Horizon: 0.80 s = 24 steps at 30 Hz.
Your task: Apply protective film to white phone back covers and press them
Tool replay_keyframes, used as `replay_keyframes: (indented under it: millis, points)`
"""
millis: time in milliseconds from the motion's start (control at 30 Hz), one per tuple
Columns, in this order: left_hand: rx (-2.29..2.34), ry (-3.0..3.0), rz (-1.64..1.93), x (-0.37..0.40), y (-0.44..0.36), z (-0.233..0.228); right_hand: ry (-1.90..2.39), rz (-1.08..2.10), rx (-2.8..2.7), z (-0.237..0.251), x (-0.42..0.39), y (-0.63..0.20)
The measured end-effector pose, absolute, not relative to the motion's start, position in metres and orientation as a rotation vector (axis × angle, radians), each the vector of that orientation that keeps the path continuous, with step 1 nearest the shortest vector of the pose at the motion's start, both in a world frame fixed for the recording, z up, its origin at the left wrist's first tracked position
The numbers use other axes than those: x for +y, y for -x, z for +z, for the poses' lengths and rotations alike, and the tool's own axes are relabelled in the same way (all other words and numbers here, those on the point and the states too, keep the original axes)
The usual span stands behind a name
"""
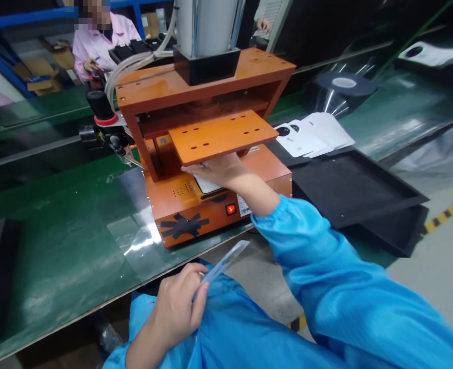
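Note:
My left hand (180,302) is closed in front of my body, pinching a narrow strip of clear plastic film (228,259) that points up to the right. My right hand (226,170) reaches under the orange plate (222,137) of a press machine (218,92). Its fingers stretch to the left, partly hidden by the plate, over a white panel (208,184) lying on the machine's base. Whether the fingertips touch the panel, I cannot tell. On the base's front, a red switch (230,209) glows beside black tape (185,226).
White panels (328,134) with dark camera cutouts lie to the right, by black trays (359,184). Behind them stands a roll of clear film (343,95). A pressure regulator (101,110) with hoses juts out left. Across the bench sits a person in pink (122,32).

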State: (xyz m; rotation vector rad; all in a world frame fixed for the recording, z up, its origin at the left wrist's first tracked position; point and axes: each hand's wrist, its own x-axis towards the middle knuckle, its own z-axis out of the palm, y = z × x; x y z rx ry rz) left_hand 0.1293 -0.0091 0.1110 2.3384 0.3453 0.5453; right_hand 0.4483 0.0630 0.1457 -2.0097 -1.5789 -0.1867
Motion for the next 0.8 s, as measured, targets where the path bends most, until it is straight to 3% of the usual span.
replay_keyframes:
  millis: [200,333,533,800]
  points:
    - [0.347,-2.655,0.678,0.006,-0.14,0.108,1.923,-0.719,-1.243,0.115,-0.08,-0.426]
    - [0.387,-2.761,0.664,0.016,-0.143,0.101,2.062,-0.871,-1.113,0.071,-0.144,-0.437]
    - [0.378,-2.853,0.756,0.023,-0.147,0.093,2.185,-0.727,-1.248,0.046,-0.159,-0.451]
    - [0.548,-2.607,0.676,0.016,-0.141,0.091,2.047,-0.57,-1.208,0.06,-0.15,-0.452]
